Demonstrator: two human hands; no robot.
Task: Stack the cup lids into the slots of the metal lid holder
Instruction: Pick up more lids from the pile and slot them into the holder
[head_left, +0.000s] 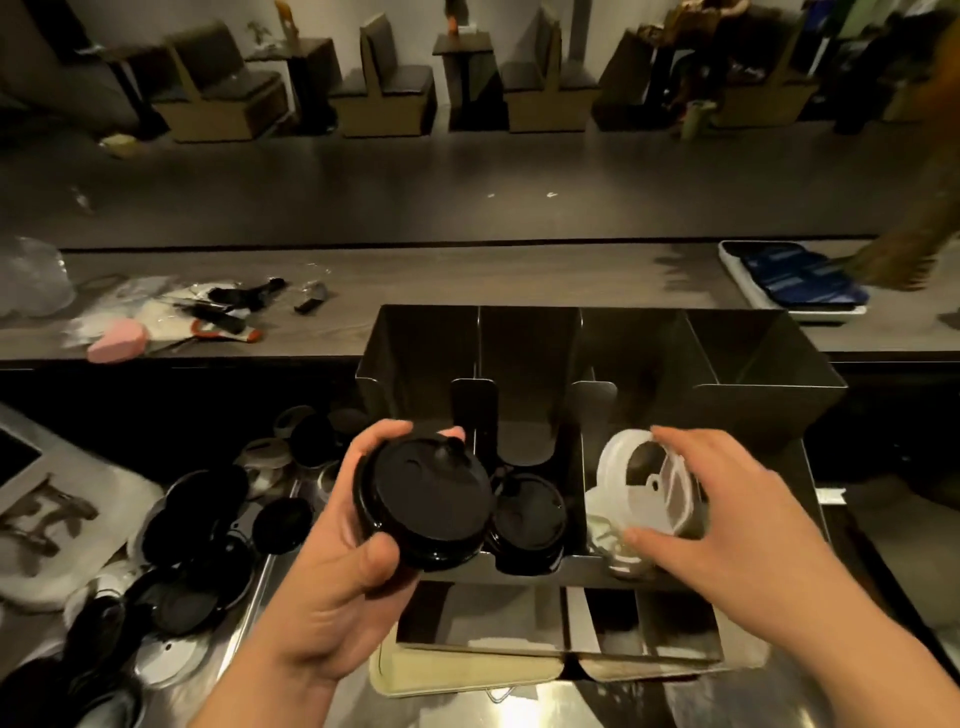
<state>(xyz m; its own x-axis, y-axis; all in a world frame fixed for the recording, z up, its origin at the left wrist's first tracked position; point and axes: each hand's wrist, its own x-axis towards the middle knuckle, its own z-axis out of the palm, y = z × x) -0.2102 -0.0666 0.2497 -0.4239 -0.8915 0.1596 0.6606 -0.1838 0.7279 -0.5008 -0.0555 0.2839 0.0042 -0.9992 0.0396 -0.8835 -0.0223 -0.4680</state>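
The left hand (332, 561) grips a stack of black lids (423, 501) at the holder (769, 395); the right hand (727, 512) grips clear lids (641, 480) in its right slot.

My feed is dim and warm-toned. The main light seems to come from overhead near me: it leaves a hard glare patch on the steel counter (524, 712) at the near edge and lights both hands evenly. The black lid stack (421, 499) in the left hand (322, 571) reads almost featureless. The translucent lid (608, 462) in the right hand (737, 519) is soft. The metal lid holder (769, 353) has slots sunk in shadow. The far booth seats (218, 88) are murky and grainy. Straight lines bow toward the edges, and the tablet (795, 283) at far right is smeared.
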